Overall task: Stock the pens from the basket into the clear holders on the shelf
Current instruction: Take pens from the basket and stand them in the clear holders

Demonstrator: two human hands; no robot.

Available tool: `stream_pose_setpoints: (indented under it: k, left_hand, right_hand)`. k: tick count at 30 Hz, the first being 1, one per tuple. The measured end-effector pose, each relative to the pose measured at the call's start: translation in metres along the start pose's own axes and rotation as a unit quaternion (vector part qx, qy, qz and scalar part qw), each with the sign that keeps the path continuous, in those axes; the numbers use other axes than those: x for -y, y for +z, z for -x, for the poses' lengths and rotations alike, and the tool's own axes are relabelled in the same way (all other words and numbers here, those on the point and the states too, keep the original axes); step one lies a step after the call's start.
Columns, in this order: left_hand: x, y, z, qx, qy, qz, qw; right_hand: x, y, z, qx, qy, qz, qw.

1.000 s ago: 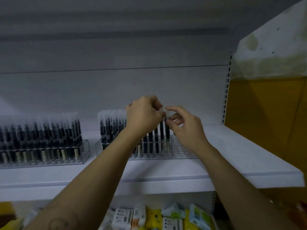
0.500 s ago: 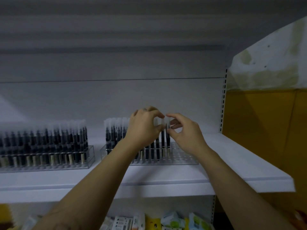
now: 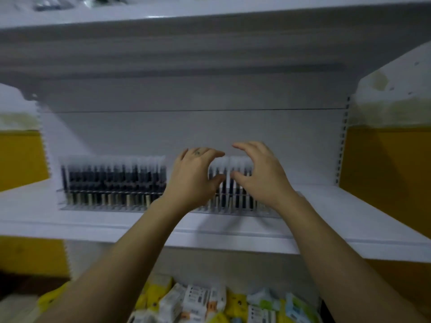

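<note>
Pens (image 3: 112, 180) stand upright, dark-barrelled with frosted white caps

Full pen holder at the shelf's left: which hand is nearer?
Left. The left hand is just right of the full pen holder; the right hand is farther right, at the second holder's pens.

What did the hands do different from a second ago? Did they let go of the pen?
Yes, it looks so, though the picture is blurred. The left hand and right hand were pinching together at a pen top. Now they have drawn slightly apart with fingers spread, gripping nothing. The pens stand between them. The full left holder and the shelf stayed put.
</note>
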State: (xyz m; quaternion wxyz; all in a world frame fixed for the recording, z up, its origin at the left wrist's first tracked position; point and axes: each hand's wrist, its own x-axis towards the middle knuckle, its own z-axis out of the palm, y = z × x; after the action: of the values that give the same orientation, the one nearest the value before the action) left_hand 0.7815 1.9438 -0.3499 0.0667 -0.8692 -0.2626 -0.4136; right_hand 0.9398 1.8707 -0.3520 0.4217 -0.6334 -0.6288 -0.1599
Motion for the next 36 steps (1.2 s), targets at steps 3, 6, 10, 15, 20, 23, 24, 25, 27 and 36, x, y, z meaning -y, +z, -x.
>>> stream_pose_setpoints:
  k: [3, 6, 10, 15, 20, 23, 24, 25, 27, 36]
  left_hand:
    - [0.022, -0.017, 0.034, -0.005, -0.035, -0.005, 0.999]
    - [0.042, -0.026, 0.073, -0.002, -0.066, -0.024, 0.998]
    - [0.063, -0.03, 0.125, 0.014, -0.115, -0.055, 0.992]
    - [0.077, -0.022, 0.188, 0.044, -0.167, -0.051, 0.984]
    - [0.089, 0.005, 0.248, 0.088, -0.215, -0.042, 0.972]
    - [0.098, 0.028, 0.282, 0.125, -0.246, -0.033, 0.961]
    - [0.1, 0.037, 0.293, 0.138, -0.258, -0.029, 0.956]
    - [0.102, 0.046, 0.305, 0.152, -0.27, -0.026, 0.95]
    - [0.104, 0.065, 0.326, 0.188, -0.299, -0.022, 0.935]
    - [0.117, 0.144, 0.414, 0.349, -0.402, 0.038, 0.846]
  right_hand:
    - [0.027, 0.023, 0.01, 0.026, -0.023, -0.036, 0.999]
    - [0.049, 0.05, 0.028, 0.059, -0.052, -0.073, 0.994]
    - [0.07, 0.089, 0.057, 0.107, -0.079, -0.101, 0.986]
    - [0.081, 0.138, 0.105, 0.175, -0.089, -0.135, 0.971]
    - [0.072, 0.192, 0.157, 0.259, -0.059, -0.126, 0.956]
    - [0.06, 0.225, 0.189, 0.316, -0.036, -0.124, 0.94]
    - [0.055, 0.237, 0.2, 0.337, -0.022, -0.126, 0.933]
    - [0.05, 0.247, 0.211, 0.355, -0.009, -0.127, 0.926]
    - [0.04, 0.267, 0.232, 0.39, 0.011, -0.119, 0.913]
    - [-0.003, 0.331, 0.32, 0.542, 0.118, -0.084, 0.828]
